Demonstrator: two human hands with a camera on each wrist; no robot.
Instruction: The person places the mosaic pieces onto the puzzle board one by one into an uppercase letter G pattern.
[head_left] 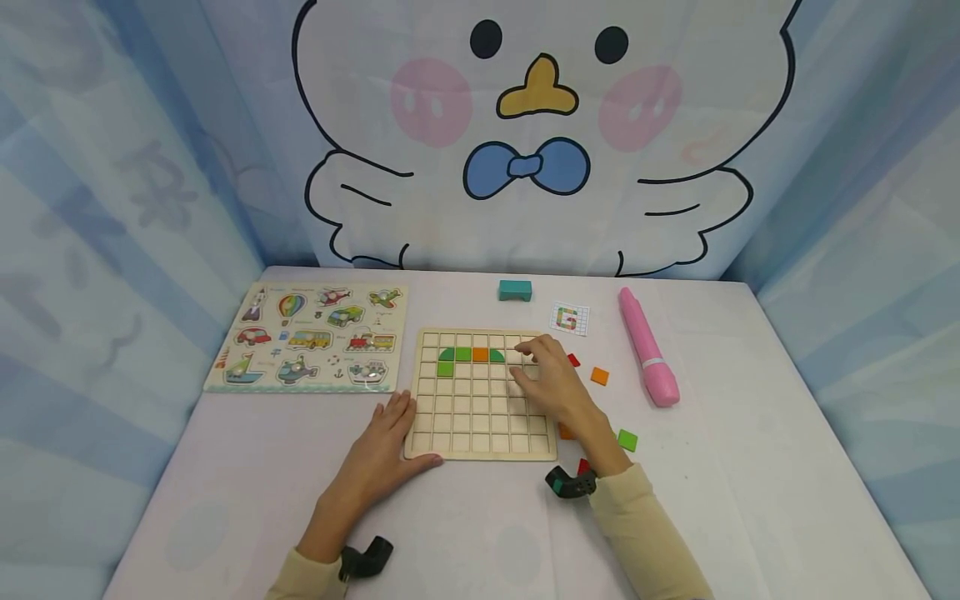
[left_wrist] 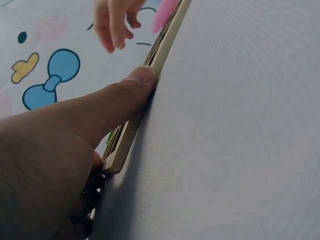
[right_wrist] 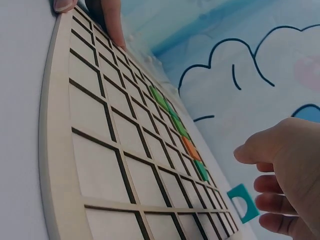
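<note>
A wooden grid board point(head_left: 480, 457) lies mid-table. In its upper rows sit green squares point(head_left: 463, 354), an orange square point(head_left: 480, 355) and dark green rounded-corner pieces point(head_left: 497, 357). My left hand point(head_left: 378, 446) rests at the board's near left corner, its extended thumb on the front edge and its fingers along the left side. Over the board's right part is my right hand point(head_left: 553, 382), thumb and fingers apart with nothing visible between them. In the right wrist view, the right hand point(right_wrist: 295, 172) appears clear of the board, its fingertips partly hidden.
Loose pieces lie right of the board, including an orange square point(head_left: 600, 376), a green square point(head_left: 627, 440) and red pieces point(head_left: 573, 360) partly covered. A pattern card point(head_left: 570, 318), teal block point(head_left: 515, 290), pink pen-shaped object point(head_left: 648, 350) and picture puzzle point(head_left: 306, 337) surround it.
</note>
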